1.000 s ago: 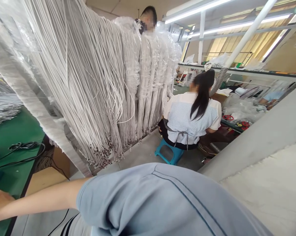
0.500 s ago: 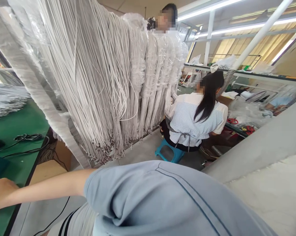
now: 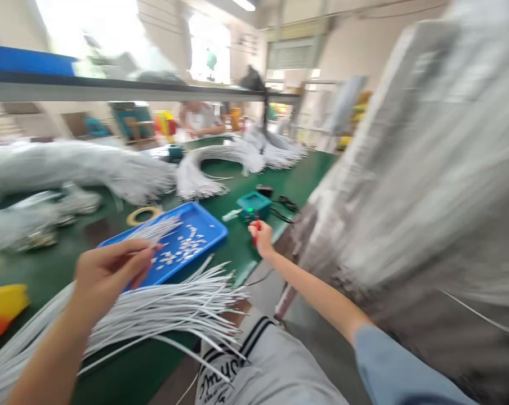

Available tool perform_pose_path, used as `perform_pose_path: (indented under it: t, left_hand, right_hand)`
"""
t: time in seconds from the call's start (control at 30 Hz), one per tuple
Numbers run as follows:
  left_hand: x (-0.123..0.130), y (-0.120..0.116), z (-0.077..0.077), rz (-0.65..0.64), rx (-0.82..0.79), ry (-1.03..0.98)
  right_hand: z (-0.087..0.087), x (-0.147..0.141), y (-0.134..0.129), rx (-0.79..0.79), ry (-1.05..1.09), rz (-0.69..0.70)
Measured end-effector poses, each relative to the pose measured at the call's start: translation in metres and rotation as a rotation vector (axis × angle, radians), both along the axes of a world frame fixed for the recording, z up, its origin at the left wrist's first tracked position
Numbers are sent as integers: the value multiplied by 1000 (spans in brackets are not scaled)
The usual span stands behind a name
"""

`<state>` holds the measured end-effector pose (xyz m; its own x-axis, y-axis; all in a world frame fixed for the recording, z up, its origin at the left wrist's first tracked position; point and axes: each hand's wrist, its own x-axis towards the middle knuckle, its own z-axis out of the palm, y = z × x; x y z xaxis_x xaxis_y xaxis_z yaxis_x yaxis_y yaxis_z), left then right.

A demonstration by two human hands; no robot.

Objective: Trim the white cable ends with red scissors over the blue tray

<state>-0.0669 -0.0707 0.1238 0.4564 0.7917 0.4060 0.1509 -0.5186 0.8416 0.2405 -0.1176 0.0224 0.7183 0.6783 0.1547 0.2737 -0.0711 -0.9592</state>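
Head view. The left hand (image 3: 106, 273) is raised above the near edge of a shallow blue plastic tray (image 3: 216, 229), its thumb and fingers drawn close to one another; whether they meet, or close on anything thin, cannot be told. The right hand (image 3: 263, 241), at the end of an outstretched arm, has its fingers closed around a small red handle-like piece (image 3: 256, 227), whose details are blurred. This piece lies just in front of a teal box with an open-looking top (image 3: 254, 201), which stands on the green tabletop (image 3: 311, 171) to the right of the tray. A black block (image 3: 264, 190) and a coil of black cable (image 3: 286, 203) lie beside the box.

Within the tray are scattered small white pieces (image 3: 189, 247) and, towards its left side, the ends of a bundle of thin white strands (image 3: 157, 229). A larger sheaf of loose white cables (image 3: 165, 306) spreads along the near side of the tray, below the left hand, its free ends pointing right. A pale yellow ring of tape (image 3: 132, 217) rests just beyond the tray. Farther back lies a curved white cable bundle (image 3: 189, 171). A rack of whitish hanging strands (image 3: 415, 214) fills the right side, blurred. Another person (image 3: 201, 119) appears beyond the table, beneath a long shelf (image 3: 128, 89).
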Motion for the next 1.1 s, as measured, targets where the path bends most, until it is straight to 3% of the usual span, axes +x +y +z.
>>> perform_pose_path:
  t: [0.1, 0.2, 0.33, 0.47, 0.57, 0.77, 1.1]
  left_hand:
    - [10, -4, 7, -144, -41, -229]
    - [29, -12, 10, -181, -149, -314]
    - [40, -11, 6, -238, -359, -349]
    - [35, 15, 4, -60, -278, -503]
    - [27, 34, 3, 6, -223, -553]
    - [24, 52, -5, 82, -303, -585]
    - [30, 70, -16, 189, -430, -583]
  right_hand:
    - [-15, 13, 17, 79, -1, 83]
    - [-6, 2, 26, 220, -35, 187]
    - [45, -50, 42, 361, -91, 410]
    - [97, -104, 74, 407, 28, 778]
    - [114, -128, 95, 414, 71, 887]
    - [103, -141, 107, 459, 39, 867]
    - [89, -142, 133, 349, 201, 1026]
